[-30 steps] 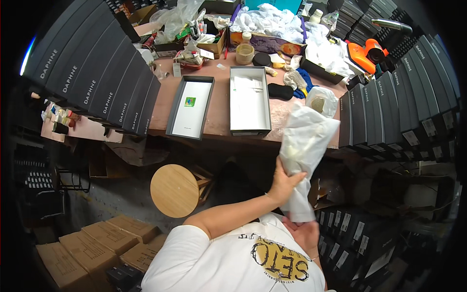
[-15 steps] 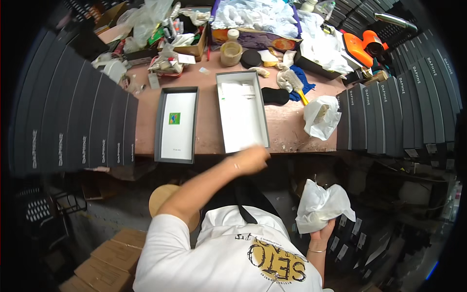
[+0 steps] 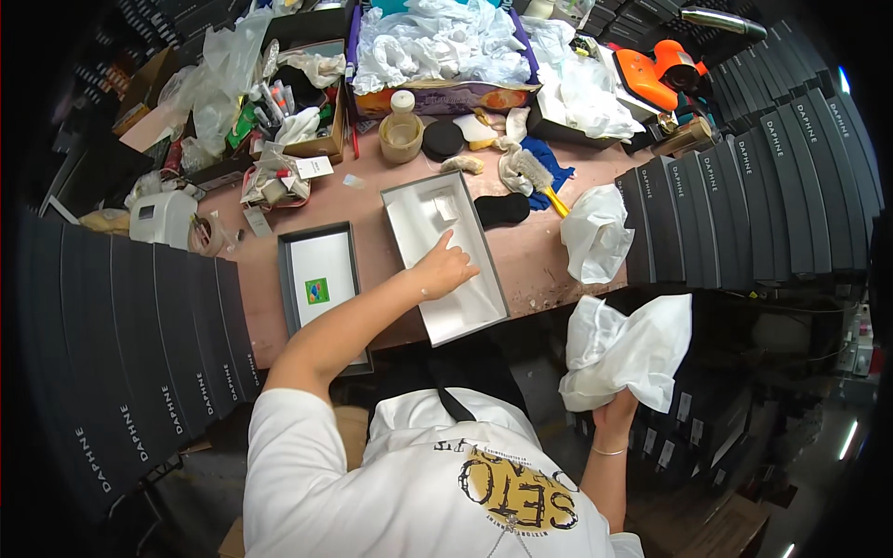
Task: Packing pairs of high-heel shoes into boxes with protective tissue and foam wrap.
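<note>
My left hand (image 3: 443,269) reaches into an open white-lined shoe box (image 3: 484,299) on the pink worktable (image 3: 535,256), index finger stretched toward the box's far end, holding nothing. My right hand (image 3: 616,417) is low at my right side, gripping a crumpled white cloth bag (image 3: 625,349) from below. The box's lid (image 3: 321,284), dark-rimmed with a small coloured sticker, lies open to the left of the box. A second white bag (image 3: 595,232) rests on the table's right edge.
Stacks of dark shoe boxes (image 3: 744,186) rise on the right, with more shoe boxes (image 3: 139,353) on the left. At the back stand a carton of white bags (image 3: 437,46), a jar (image 3: 402,135), a brush (image 3: 535,177), black pads and an orange tool (image 3: 651,79).
My left hand let go of the white bag, swung over to the table and went into the open box. My right hand lowered the bag to my side.
</note>
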`<state>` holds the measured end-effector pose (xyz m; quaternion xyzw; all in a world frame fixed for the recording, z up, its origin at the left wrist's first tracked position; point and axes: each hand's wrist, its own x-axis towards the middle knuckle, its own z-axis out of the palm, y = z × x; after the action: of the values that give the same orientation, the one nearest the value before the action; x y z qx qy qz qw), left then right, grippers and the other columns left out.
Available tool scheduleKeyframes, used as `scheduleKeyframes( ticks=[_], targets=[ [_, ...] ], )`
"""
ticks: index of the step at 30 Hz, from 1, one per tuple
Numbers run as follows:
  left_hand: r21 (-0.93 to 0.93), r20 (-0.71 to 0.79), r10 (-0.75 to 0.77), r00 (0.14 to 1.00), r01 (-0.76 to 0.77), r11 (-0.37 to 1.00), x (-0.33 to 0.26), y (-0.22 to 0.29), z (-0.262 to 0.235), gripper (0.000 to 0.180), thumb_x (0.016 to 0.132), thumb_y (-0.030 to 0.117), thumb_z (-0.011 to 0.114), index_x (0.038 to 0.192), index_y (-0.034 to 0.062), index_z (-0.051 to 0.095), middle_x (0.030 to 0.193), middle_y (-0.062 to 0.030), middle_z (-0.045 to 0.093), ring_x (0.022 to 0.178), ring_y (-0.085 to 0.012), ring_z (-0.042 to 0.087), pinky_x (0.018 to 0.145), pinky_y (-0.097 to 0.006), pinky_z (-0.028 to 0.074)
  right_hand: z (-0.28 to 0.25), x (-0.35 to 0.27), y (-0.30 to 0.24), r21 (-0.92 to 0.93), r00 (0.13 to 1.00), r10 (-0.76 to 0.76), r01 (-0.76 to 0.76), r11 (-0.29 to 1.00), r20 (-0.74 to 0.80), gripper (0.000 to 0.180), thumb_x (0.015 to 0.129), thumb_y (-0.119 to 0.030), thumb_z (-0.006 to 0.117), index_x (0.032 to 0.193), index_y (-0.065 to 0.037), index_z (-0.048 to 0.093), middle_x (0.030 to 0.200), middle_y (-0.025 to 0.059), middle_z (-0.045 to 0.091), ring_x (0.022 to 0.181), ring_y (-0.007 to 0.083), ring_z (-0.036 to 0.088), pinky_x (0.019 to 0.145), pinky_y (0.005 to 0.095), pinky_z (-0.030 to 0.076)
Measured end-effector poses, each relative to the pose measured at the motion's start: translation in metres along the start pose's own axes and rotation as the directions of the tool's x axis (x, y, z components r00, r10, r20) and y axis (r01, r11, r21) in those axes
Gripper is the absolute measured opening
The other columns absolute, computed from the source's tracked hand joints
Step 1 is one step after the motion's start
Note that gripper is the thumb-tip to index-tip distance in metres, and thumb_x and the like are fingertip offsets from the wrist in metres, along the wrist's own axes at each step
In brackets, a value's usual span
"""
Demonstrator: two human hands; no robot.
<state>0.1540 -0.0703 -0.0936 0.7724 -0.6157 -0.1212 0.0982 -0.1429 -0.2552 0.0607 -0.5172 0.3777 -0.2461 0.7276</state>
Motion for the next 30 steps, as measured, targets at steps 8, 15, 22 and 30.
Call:
scheduleKeyframes(
  ticks=[8,15,22,30],
  targets=[
    [-0.826,-0.561,-0.796,0.226,-0.097,0.555,-0.08,-0.024,-0.137,0.016,0.086,0.007,0.063,0.1,0.0002,0.058,0.095,-0.0117,0.063,0.091,-0.0203,0.061,0.079,-0.029,0.047,0.109,0.084,0.041,-0.005,0.803,-0.042,0.056,0.998,0.595,0.05,0.088,-0.015,0.056,0.134,-0.003,0.041,0.134,0.012,0.048,0.118,0.0253,0.051,0.1,0.0393,0.042],
    [-0.403,-0.838,-0.455,0.301,0.221,0.888,-0.09,0.003,-0.159,0.032,0.075,-0.01,0.059,0.105,0.0022,0.063,0.102,-0.0126,0.062,0.097,-0.028,0.06,0.086,-0.034,0.047,0.184,0.089,0.176,-0.657,0.563,0.419,0.745,0.117,0.713,0.045,0.076,-0.022,0.066,0.115,-0.003,0.057,0.107,0.0139,0.058,0.102,0.0305,0.055,0.093,0.045,0.043],
    [-0.354,-0.767,-0.484,0.42,0.352,0.867,-0.091,0.011,-0.12,0.047,0.062,-0.015,0.054,0.103,0.006,0.066,0.102,-0.0098,0.06,0.1,-0.0299,0.057,0.092,-0.04,0.044,0.153,0.06,0.142,-0.492,0.467,0.206,0.866,0.093,0.86,0.049,0.078,-0.02,0.065,0.123,-0.003,0.052,0.128,0.0179,0.047,0.119,0.0368,0.043,0.101,0.0464,0.034],
    [-0.176,-0.306,-0.241,0.921,0.194,0.965,-0.039,0.025,-0.03,0.024,0.073,0.003,0.057,0.093,0.0088,0.066,0.096,-0.0077,0.058,0.102,-0.0251,0.055,0.104,-0.052,0.03,0.095,0.047,0.061,-0.587,0.571,0.208,0.633,0.506,0.794,0.031,0.082,-0.015,0.067,0.109,0.0,0.061,0.101,0.0152,0.063,0.087,0.0291,0.064,0.075,0.0348,0.051]
  ],
)
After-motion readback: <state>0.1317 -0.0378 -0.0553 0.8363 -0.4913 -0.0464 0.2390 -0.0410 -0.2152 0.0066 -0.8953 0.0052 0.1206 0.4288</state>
